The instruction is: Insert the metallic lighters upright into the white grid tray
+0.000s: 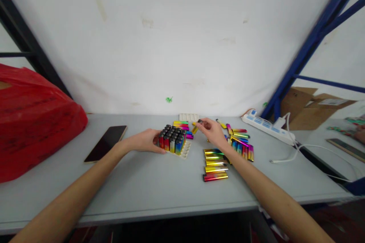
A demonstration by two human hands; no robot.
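Several metallic-coloured lighters point(172, 145) with black tops stand upright in a close block on a white tray point(185, 151) with round recesses. My left hand point(146, 140) is curved around the left side of this block, thumb along the front and fingers behind. Just right of the tray, my right hand point(212, 132) pinches a yellow lighter point(195, 128) near its dark top, holding it tilted. Behind the block lie loose lighters point(181, 124), partly hidden by it. Below my right wrist is a column of lighters point(216, 169) lying flat, mostly gold.
A loose pile of lighters point(242, 142) lies right of my right hand. Farther right are a white power strip point(268, 127) and cable. A second white tray point(189, 117) rests by the wall. A phone point(107, 143) and red bag point(37, 121) occupy the left.
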